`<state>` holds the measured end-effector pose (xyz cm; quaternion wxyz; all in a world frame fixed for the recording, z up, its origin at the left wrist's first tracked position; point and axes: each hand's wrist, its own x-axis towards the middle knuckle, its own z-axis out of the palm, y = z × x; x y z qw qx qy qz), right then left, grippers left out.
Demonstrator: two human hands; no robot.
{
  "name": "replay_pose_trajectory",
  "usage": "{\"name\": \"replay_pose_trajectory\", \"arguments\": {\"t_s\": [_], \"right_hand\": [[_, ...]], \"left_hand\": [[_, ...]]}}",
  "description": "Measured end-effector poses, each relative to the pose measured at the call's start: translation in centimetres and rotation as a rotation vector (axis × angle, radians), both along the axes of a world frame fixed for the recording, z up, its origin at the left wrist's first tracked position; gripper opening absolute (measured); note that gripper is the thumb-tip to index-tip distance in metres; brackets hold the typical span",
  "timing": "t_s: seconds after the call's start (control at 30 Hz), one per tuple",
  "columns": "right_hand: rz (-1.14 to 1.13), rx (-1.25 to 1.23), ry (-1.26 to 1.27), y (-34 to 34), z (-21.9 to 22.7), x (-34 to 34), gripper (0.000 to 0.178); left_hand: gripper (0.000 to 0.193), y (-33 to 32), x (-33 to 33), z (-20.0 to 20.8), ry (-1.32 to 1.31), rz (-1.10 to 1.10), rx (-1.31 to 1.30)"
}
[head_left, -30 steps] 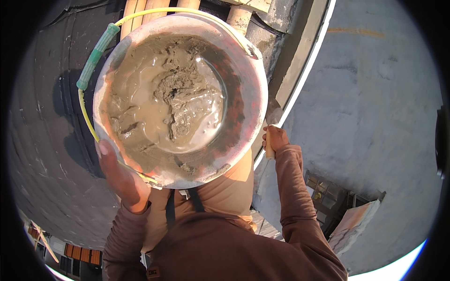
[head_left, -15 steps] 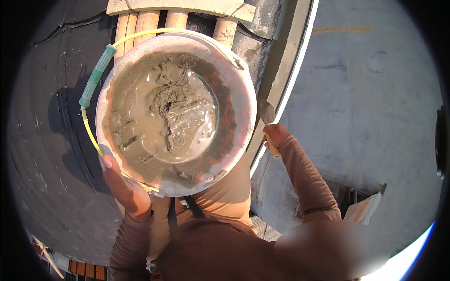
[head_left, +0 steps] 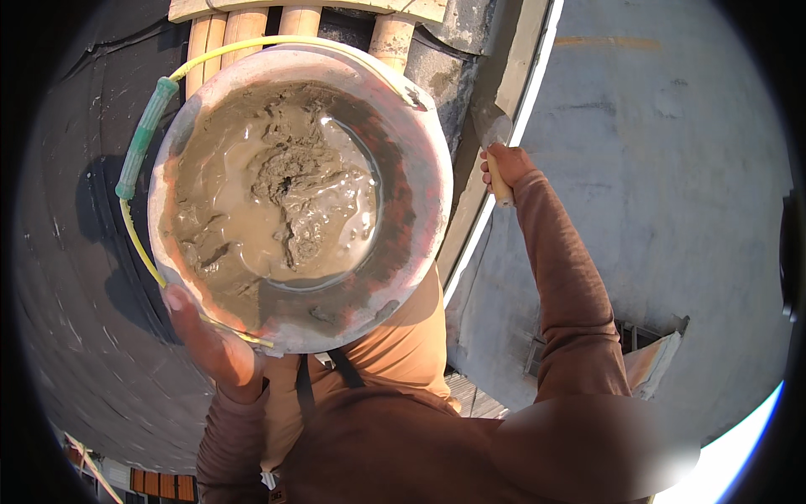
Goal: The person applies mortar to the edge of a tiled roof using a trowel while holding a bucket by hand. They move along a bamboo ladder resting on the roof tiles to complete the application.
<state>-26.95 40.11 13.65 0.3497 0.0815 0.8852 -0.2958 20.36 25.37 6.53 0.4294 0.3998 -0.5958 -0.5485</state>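
Note:
A round bucket (head_left: 431,214) with a pale, mortar-smeared rim fills the middle of the view. Inside lies wet grey-brown mortar (head_left: 290,189), lumpy at its centre and watery around it. My left hand (head_left: 217,346) grips the bucket's near left rim, thumb visible, the other fingers hidden below. The yellow wire handle (head_left: 138,239) with its green grip (head_left: 147,139) hangs over the left side. To the right of the bucket, my right hand (head_left: 512,164) is closed round the wooden handle of a trowel (head_left: 501,186). Its blade lies over the mortar-coated ledge (head_left: 504,80).
Bamboo poles (head_left: 300,21) under a wooden board (head_left: 311,8) lie beyond the bucket. Dark roofing (head_left: 75,277) curves away on the left. Right of the white-edged ledge is a grey surface (head_left: 646,185) with a broken opening (head_left: 642,340) lower down.
My right hand has moved the trowel farther away along the ledge, the arm stretching out. The bucket sits slightly farther left in view, with my left hand still on it.

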Motion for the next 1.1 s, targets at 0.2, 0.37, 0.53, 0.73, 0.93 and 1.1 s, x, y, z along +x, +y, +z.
{"name": "replay_pose_trajectory", "arguments": {"t_s": [0.2, 0.37, 0.53, 0.73, 0.93, 1.1], "right_hand": [[-0.195, 0.117, -0.223, 12.7, -6.3, 13.3, 0.031], [-0.179, 0.098, -0.263, 15.2, -6.4, 15.7, 0.029], [0.025, -0.112, 0.012, 6.6, -0.5, 8.2, 0.03], [-0.026, -0.073, 0.163, -3.3, 2.5, -1.1, 0.027], [-0.034, 0.079, 0.005, 0.5, -1.0, 4.0, 0.024], [-0.154, 0.12, -0.147, 13.0, -6.7, 13.4, 0.024]], "left_hand": [[0.06, -0.7, -1.5, 2.3, 0.232, 0.043, 0.364], [0.067, -1.1, -4.2, 5.3, 0.558, 0.059, 0.729], [0.063, -0.8, -4.4, 5.8, 0.502, 0.048, 0.624], [0.061, -1.0, -4.9, 6.3, 0.468, 0.064, 0.601], [0.063, -1.3, -3.1, 5.0, 0.388, 0.119, 0.539], [0.065, -1.5, -4.2, 5.9, 0.458, 0.058, 0.613]]}}
